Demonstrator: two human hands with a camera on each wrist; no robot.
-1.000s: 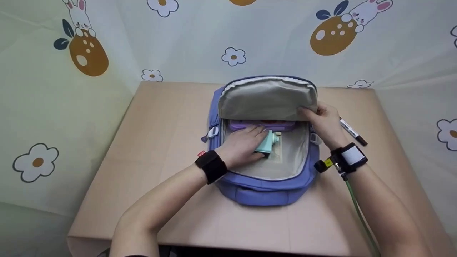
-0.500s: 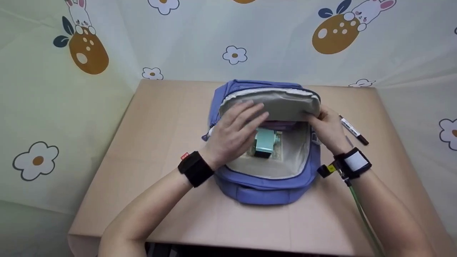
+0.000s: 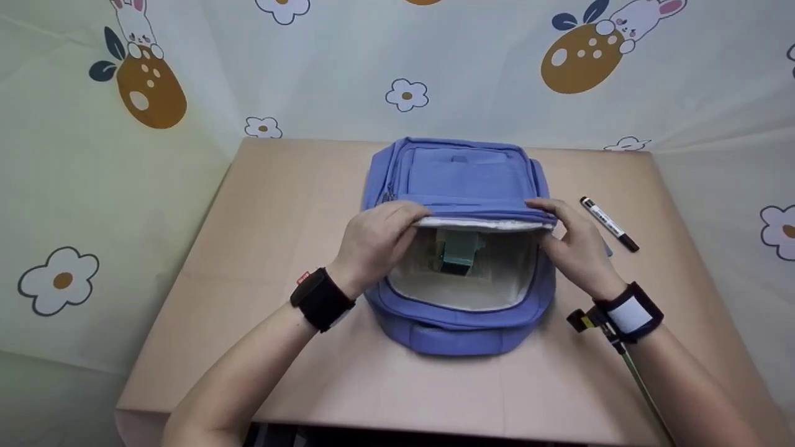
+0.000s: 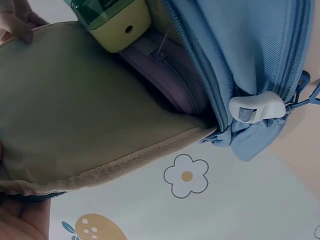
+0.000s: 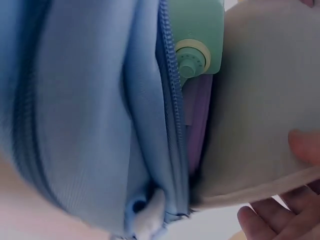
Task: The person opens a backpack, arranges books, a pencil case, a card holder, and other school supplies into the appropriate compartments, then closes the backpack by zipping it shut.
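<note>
A blue backpack (image 3: 459, 338) lies on the table with its main compartment unzipped and the flap (image 3: 472, 177) half lowered over it. My left hand (image 3: 376, 242) grips the flap's edge at the left. At the right corner my right hand (image 3: 577, 248) pinches the same edge, its thumb on the pale lining in the right wrist view. Inside sits a green pencil sharpener (image 3: 459, 251); the left wrist view shows its yellow face with a hole, the right wrist view its crank knob (image 5: 189, 65). Beside it in the left wrist view is a purple zipped case (image 4: 175, 80), partly hidden.
A white marker with a black cap (image 3: 610, 225) lies on the table (image 3: 298, 236) to the right of the backpack. A patterned cloth (image 3: 335, 68) hangs behind and along the sides. A white buckle (image 4: 257, 107) hangs at the bag's side.
My left hand has left the sharpener and moved up to hold the flap's left edge. The flap has come down towards me, with my right hand still holding its right corner.
</note>
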